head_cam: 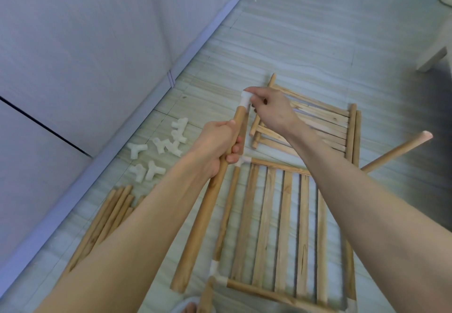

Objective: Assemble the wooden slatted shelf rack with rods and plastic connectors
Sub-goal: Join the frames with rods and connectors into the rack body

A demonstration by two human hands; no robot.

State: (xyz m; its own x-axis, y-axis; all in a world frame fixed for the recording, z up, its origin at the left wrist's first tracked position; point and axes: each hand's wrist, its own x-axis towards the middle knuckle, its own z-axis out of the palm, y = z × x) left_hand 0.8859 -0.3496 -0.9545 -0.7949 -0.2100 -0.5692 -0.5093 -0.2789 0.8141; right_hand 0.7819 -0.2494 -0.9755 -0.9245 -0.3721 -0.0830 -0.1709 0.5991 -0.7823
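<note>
My left hand (215, 146) is wrapped around a wooden rod (208, 190), holding it slanted above the floor. My right hand (271, 109) pinches the white plastic connector (246, 98) seated on the rod's upper end. Below lies a slatted shelf panel (286, 229) with connectors at its corners; a second panel (315, 122) lies beyond it. Loose connectors (161, 149) and spare rods (107, 217) lie to the left, near a white cabinet (85, 43).
</note>
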